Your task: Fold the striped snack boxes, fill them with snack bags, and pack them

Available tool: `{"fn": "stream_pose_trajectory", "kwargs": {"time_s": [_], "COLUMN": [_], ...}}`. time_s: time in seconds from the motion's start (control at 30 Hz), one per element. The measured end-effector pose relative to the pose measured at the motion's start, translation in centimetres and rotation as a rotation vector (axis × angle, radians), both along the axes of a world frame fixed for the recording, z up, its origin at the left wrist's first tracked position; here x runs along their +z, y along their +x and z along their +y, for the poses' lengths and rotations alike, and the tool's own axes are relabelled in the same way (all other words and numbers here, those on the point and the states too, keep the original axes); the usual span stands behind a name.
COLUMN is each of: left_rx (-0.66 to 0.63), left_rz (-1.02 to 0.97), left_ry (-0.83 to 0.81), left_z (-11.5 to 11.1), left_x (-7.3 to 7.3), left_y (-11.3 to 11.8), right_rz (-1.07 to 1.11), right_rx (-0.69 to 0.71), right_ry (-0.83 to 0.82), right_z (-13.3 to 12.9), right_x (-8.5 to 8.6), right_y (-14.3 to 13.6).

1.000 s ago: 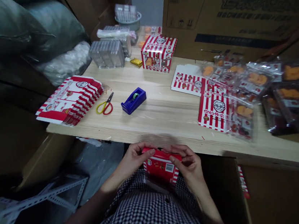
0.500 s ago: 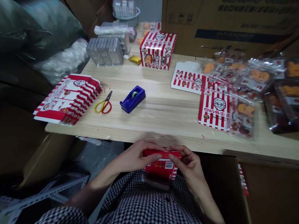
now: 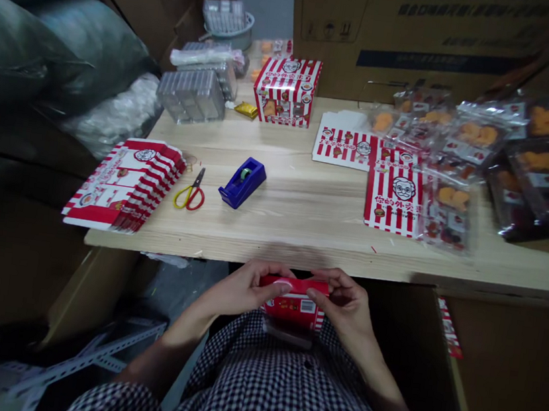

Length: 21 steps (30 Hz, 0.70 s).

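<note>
Close to my body, just below the table's front edge, I hold a red and white printed carton (image 3: 290, 307) between both hands. My left hand (image 3: 250, 290) is closed on its left end, thumb lying on the near face. My right hand (image 3: 342, 305) grips the right end, its thumb beside the barcode and its fingers at the upper edge. A clear plastic part pokes out at the carton's lower side. Beyond the hands on the table are a blue tape dispenser (image 3: 243, 184) and scissors (image 3: 190, 191) with one yellow and one red handle.
Flat striped cartons (image 3: 124, 184) lie stacked at the table's left end. A standing striped box (image 3: 286, 91) is at the back, beside clear plastic cases (image 3: 191, 94). Bagged food-shaped pieces (image 3: 449, 207) and more flat cartons (image 3: 395, 203) cover the right side.
The carton's upper edge now dips in the middle under my thumbs. Both hands keep their hold, with only slight finger shifts; the whole view has moved a little.
</note>
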<state>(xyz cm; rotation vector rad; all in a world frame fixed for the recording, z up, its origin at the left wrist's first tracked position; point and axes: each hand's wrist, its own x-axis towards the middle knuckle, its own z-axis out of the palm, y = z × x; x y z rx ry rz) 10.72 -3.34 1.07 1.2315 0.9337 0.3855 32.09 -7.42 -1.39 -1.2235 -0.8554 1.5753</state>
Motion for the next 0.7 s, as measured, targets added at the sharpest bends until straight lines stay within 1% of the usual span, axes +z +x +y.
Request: {"fn": "stream_pose_trajectory", "kwargs": {"time_s": [0.07, 0.17, 0.23, 0.27, 0.37, 0.4, 0.43, 0.47, 0.5, 0.53, 0.6, 0.63, 0.67, 0.7], "left_rx": [0.008, 0.080, 0.126, 0.138, 0.149, 0.140, 0.137, 0.152, 0.200, 0.297, 0.584, 0.721, 0.801, 0.832], "left_rz": [-0.016, 0.000, 0.016, 0.018, -0.014, -0.031, -0.047, -0.048, -0.019, 0.045, 0.266, 0.394, 0.495, 0.552], "left_ry": [-0.010, 0.080, 0.143, 0.163, 0.194, 0.199, 0.212, 0.242, 0.302, 0.393, 0.604, 0.672, 0.682, 0.659], "left_z": [-0.2, -0.4, -0.4, -0.3, 0.4, 0.8, 1.3, 2.1, 3.0, 4.1, 6.7, 8.1, 9.5, 10.9], "left_x": [0.0, -0.3, -0.5, -0.6, -0.6, -0.6, -0.6, -0.7, -0.9, -1.2, -2.0, -2.4, -2.9, -3.3], "left_y": [-0.1, -0.6, -1.1, -1.3, -1.9, -2.3, -2.7, -3.3, -4.0, -5.0, -7.3, -8.4, -9.5, -10.3], "right_rz": [-0.018, -0.074, -0.144, -0.173, -0.222, -0.233, -0.245, -0.256, -0.264, -0.268, -0.270, -0.266, -0.257, -0.243], "right_rx": [-0.001, -0.066, -0.084, -0.050, 0.158, 0.207, 0.222, 0.208, 0.174, 0.131, 0.053, 0.031, 0.023, 0.023], "right_ry": [0.018, 0.041, 0.101, 0.143, 0.233, 0.249, 0.261, 0.273, 0.287, 0.297, 0.299, 0.296, 0.292, 0.285], "right_z": [-0.1, 0.0, 0.4, 0.7, 2.1, 2.6, 3.1, 3.5, 3.9, 4.3, 4.8, 4.9, 5.0, 5.0], "right_x": [-0.1, -0.3, -0.3, -0.3, 0.2, 0.3, 0.3, 0.2, 0.0, -0.3, -1.1, -1.4, -1.6, -1.8], "right_y": [-0.1, 0.2, 0.6, 0.9, 1.4, 1.5, 1.4, 1.4, 1.2, 1.1, 0.7, 0.6, 0.4, 0.3]}}
